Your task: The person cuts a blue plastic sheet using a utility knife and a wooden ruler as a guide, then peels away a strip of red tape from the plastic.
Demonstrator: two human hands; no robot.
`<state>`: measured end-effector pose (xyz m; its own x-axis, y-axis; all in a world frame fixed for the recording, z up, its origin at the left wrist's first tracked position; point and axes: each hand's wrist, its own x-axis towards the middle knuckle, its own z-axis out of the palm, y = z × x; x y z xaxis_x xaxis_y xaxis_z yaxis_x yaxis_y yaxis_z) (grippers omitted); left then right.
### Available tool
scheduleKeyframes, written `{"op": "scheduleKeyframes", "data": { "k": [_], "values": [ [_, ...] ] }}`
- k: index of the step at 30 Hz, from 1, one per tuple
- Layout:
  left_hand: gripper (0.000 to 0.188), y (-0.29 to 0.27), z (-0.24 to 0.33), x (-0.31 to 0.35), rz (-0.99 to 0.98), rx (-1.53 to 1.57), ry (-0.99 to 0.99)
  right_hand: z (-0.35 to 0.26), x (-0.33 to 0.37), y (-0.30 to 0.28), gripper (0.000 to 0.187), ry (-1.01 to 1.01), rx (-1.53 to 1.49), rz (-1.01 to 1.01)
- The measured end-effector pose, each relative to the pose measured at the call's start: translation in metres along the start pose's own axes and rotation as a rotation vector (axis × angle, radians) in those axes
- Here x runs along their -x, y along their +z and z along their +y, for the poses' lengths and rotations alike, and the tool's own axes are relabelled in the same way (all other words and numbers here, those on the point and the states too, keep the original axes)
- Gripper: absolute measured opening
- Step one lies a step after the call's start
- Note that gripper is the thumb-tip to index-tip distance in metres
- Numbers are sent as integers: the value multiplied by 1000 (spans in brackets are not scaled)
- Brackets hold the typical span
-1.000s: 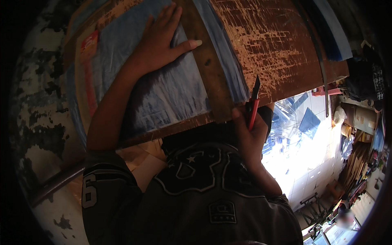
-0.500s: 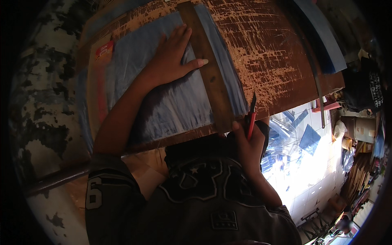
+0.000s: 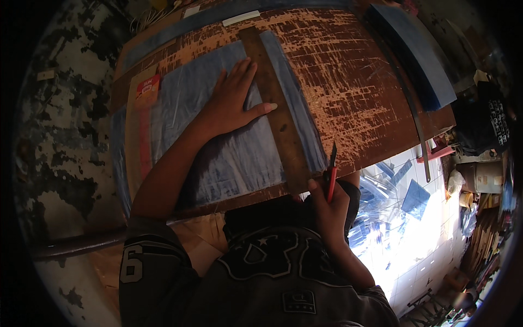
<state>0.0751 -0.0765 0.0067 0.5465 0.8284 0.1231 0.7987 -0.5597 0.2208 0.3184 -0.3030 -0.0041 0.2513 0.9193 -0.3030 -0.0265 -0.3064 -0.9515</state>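
My left hand [image 3: 231, 106] lies flat with fingers spread on a bluish, streaky sheet [image 3: 180, 90]. Its fingertips and thumb press on a long, worn brown straightedge [image 3: 282, 128], which runs across the sheet near its right side. A strip of the sheet shows beyond the straightedge. My right hand [image 3: 333, 215] is closed around a red utility knife [image 3: 331, 182], its dark blade pointing up and away, beside the sheet's near right corner. The right thumb is at the straightedge's near end; whether it touches cannot be told.
Underneath is a brown table [image 3: 359, 109] with a heavily scored top. A thin metal strip [image 3: 417, 122] overhangs its right edge, near a stack of blue sheets [image 3: 414, 60]. Blue offcuts [image 3: 414, 199] litter the bright tiled floor. A red-and-yellow label [image 3: 147, 90] sits at the left.
The whole view has shifted, so the table and hands appear lower. Both hands keep about the same place against the straightedge, and the knife stays in my right hand.
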Motion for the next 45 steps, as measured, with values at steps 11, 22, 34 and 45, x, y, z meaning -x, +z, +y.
{"op": "scheduleKeyframes", "data": {
  "k": [11, 22, 34, 45],
  "values": [
    [107, 1, 1, -3, 31, 30, 37, 31, -7, -4, 33, -35, -12, 0],
    [94, -4, 6, -3, 30, -6, 33, 43, -3, -7, 36, -68, -13, 8],
    [104, -3, 6, -2, 27, -32, 11, 19, 3, -34, 28, -189, 198, 111],
    [103, -2, 5, -1, 50, 12, 41, 7, 12, -25, 26, -213, 112, 8]
  ]
}}
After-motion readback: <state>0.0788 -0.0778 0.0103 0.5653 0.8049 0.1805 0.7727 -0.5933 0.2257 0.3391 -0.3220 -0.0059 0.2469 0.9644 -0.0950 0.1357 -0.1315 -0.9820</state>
